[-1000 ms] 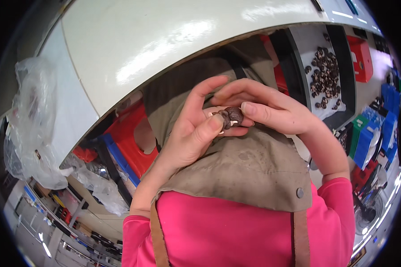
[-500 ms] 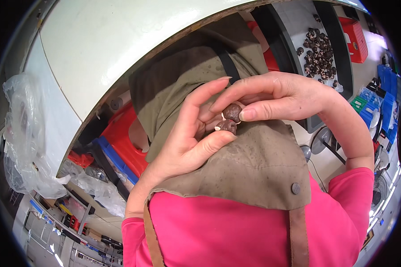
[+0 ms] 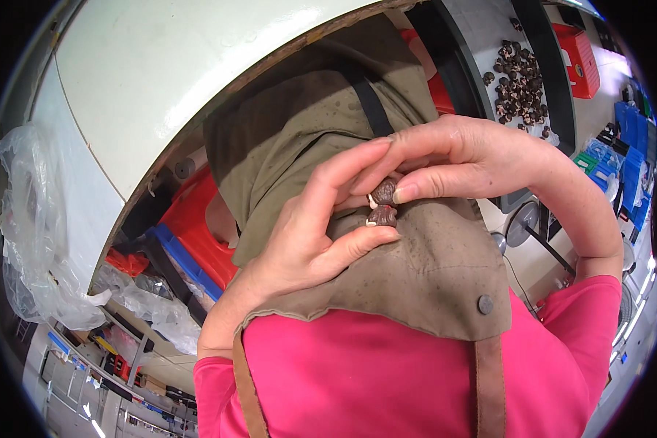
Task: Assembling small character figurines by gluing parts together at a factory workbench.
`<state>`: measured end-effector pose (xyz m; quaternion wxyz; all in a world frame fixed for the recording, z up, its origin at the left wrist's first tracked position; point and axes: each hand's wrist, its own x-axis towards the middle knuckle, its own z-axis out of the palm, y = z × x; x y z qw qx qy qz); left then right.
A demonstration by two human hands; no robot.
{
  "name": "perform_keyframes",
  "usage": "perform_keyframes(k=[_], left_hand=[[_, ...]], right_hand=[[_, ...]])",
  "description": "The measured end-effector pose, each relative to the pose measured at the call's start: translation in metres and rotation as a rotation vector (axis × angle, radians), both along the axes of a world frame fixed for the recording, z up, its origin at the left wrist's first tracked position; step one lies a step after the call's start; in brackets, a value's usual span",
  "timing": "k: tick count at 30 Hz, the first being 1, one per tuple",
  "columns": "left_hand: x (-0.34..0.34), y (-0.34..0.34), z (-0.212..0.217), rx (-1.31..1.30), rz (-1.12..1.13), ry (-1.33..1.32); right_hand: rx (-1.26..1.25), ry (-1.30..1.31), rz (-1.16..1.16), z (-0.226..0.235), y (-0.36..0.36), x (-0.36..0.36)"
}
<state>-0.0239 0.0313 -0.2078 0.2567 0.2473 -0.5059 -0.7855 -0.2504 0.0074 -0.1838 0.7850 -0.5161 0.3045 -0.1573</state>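
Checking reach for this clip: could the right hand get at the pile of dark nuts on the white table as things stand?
Probably yes. The right hand is busy pinching a small brown nut with the left hand, but the pile of dark nuts lies just beyond it, with nothing visible between.

Left hand (image 3: 306, 241), right hand (image 3: 474, 157) pinch 2 brown nut halves (image 3: 383, 203) over apron (image 3: 416, 277).

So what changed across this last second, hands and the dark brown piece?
The single dark brown nut pinched between both hands a second ago now shows as two pieces: the right hand pinches the upper piece, the left hand keeps the lower piece on its thumb. Both hands stayed close together over the olive apron; the pile of nuts on the table looks unchanged.
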Motion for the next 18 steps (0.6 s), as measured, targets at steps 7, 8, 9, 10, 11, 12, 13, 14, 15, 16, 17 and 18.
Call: perform_keyframes(k=[7, 8, 9, 10, 11, 12, 13, 14, 15, 16, 17, 18], left_hand=[[0.006, 0.005, 0.0, -0.086, 0.023, -0.027], [0.007, 0.005, 0.0, -0.112, 0.02, -0.046], [0.009, 0.005, 0.001, -0.138, 0.015, -0.063], [0.01, 0.005, 0.002, -0.14, 0.016, -0.063], [0.012, 0.005, 0.002, -0.14, 0.015, -0.065], [0.013, 0.005, 0.004, -0.139, 0.014, -0.069], [0.015, 0.006, 0.006, -0.143, 0.013, -0.071], [0.017, 0.007, 0.008, -0.07, 0.031, -0.061], [0.017, 0.007, 0.012, 0.002, 0.046, -0.052], [0.019, 0.005, 0.018, -0.005, 0.043, -0.056], [0.02, 0.003, 0.024, 0.164, 0.073, -0.013], [0.021, 0.0, 0.032, 0.331, 0.105, 0.029]], right_hand=[[-0.073, 0.055, -0.017, 0.002, 0.01, 0.009], [-0.084, 0.066, -0.017, 0.001, 0.01, 0.011], [-0.096, 0.078, -0.019, 0.001, 0.011, 0.012], [-0.098, 0.078, -0.019, 0.001, 0.012, 0.013], [-0.097, 0.08, -0.016, 0.002, 0.012, 0.015], [-0.095, 0.081, -0.014, 0.003, 0.012, 0.016], [-0.099, 0.078, -0.015, 0.004, 0.012, 0.018], [-0.074, 0.059, -0.02, 0.006, 0.011, 0.02], [-0.05, 0.039, -0.028, 0.008, 0.01, 0.021], [-0.058, 0.035, -0.032, 0.011, 0.008, 0.023], [-0.033, 0.016, -0.034, 0.013, 0.005, 0.026], [-0.009, -0.004, -0.035, 0.018, -0.001, 0.029]])
